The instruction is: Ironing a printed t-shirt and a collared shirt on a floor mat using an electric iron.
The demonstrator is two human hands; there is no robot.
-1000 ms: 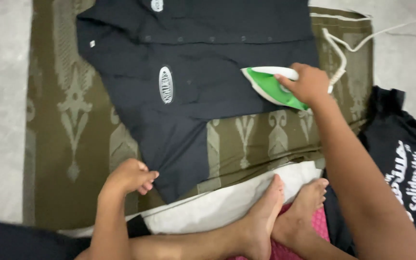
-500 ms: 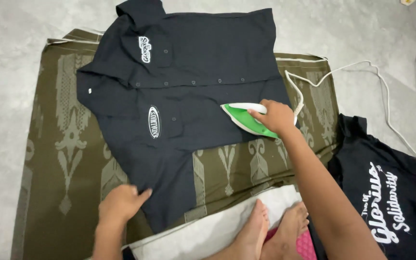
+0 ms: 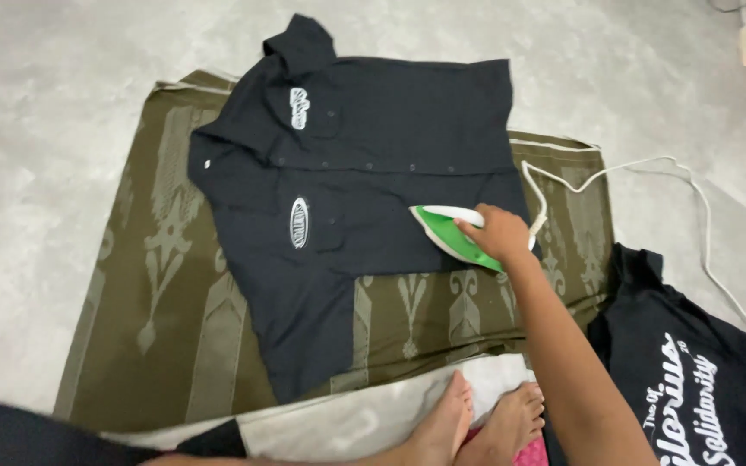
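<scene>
Head view: the right hand has its grip wrapped around the handle of a green and white iron, which rests on the lower edge of a dark shirt. The shirt lies spread on a patterned olive mat on the floor. The left hand seems out of frame.

Even, diffuse light of moderate brightness fills the scene; no single source is evident. The pale grey concrete floor reads soft and slightly washed, without glare. Shadows are faint: a thin soft one lies under the green-and-white plastic iron and the right hand. The dark navy cotton shirt holds little fold detail. Focus is fair at centre; the lower edge is blurred, notably the dark cloth at bottom left. Wide-angle stretching shows toward the corners.
</scene>
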